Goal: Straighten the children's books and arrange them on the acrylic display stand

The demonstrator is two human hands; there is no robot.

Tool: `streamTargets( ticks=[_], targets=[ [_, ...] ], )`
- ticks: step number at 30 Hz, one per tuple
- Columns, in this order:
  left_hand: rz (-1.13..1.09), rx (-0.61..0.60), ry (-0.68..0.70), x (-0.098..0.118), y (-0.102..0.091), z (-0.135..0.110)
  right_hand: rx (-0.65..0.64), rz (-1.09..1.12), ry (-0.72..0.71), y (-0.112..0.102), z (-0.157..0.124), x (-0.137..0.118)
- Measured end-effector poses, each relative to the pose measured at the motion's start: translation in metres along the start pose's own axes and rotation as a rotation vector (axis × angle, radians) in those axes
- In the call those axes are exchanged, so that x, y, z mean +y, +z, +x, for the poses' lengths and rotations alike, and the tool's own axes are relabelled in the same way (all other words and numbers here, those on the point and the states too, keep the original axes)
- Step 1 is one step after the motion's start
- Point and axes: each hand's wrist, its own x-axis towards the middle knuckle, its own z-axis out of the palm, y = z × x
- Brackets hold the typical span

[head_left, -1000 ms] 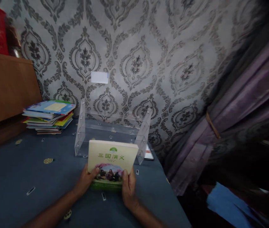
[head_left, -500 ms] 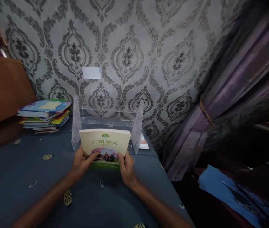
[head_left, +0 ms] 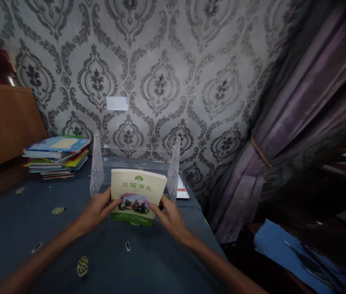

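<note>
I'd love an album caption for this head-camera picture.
Left hand and right hand hold a book before a transparent rack, with stacked books to the left.

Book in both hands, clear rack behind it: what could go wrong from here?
1. The book is held at its sides by the left hand and right hand; if one grip slipped, it might swing or drop.
2. The clear rack is see-through and partly hidden by the book, so a bump could be easy.
3. The stack of books has uneven edges; a knock might make it slide.
</note>
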Motion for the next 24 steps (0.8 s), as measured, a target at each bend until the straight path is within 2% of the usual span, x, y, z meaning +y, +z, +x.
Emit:
streamTargets(
  ticks=[8, 14, 17, 21, 24],
  targets=[
    [0.2, -0.016, 0.133, 0.03, -0.003, 0.057, 0.016, -0.109, -0.065, -0.046, 0.049, 0.008],
    [0.308, 0.071, 0.263, 0.064, -0.017, 0.093, 0.069, -0.227, -0.178, -0.084, 0.086, -0.007],
    [0.349, 0.146, 0.367, 0.08, -0.028, 0.115, 0.107, -0.283, -0.258, -0.103, 0.109, -0.021],
    [0.463, 0.313, 0.481, 0.102, -0.043, 0.15, 0.169, -0.357, -0.345, -0.126, 0.145, -0.04],
    [0.473, 0.392, 0.545, 0.113, -0.051, 0.175, 0.211, -0.338, -0.434, -0.139, 0.172, -0.046]
  ],
)
